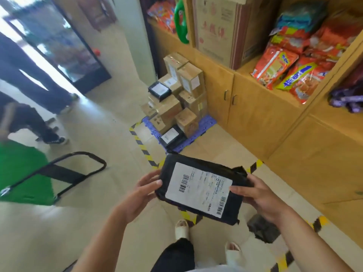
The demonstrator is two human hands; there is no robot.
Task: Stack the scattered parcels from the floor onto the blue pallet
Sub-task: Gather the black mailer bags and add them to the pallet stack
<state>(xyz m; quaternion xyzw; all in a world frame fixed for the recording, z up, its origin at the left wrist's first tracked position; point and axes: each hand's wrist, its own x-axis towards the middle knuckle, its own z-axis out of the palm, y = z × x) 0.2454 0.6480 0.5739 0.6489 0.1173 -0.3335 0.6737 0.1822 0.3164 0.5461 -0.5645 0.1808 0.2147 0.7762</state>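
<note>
- You're holding a black parcel (200, 190) in both hands, label up and roughly level. It's off the floor and short of the blue pallet (209, 121).
- Your left hand (144, 191) grips the left edge, thumb on top, fingers going under.
- Your right hand (257, 197) grips the right edge the same way, thumb touching the label's corner.
- The pallet sits ahead of you against the wooden cabinet (255, 118), inside the yellow-black floor tape (141, 143).
- Done, my read: most of the job. A stack of brown cartons (188, 89) stands several tiers high on the pallet. One black bag (159, 90) lies up in the stack, and another (171, 136) lies at the front edge.
- Left to do: set this parcel down on the pallet. Bare blue shows at the front and right edges, so there looks to be room there.
- Possible leftover: a dark lump (263, 228) on the floor just beside your right foot. It looks like another bag, but it's too blurred to confirm.
- Hidden: your fingers under the parcel, the back of the stack, the pallet's far side, and the floor behind and beneath you.
- The label text is unreadable.
- The left of the frame is blurred: another person's legs (33, 79), and a black hand cart (74, 169) lying partly on a green mat (21, 169). I see no parcels over there, though the smear could hide one.
</note>
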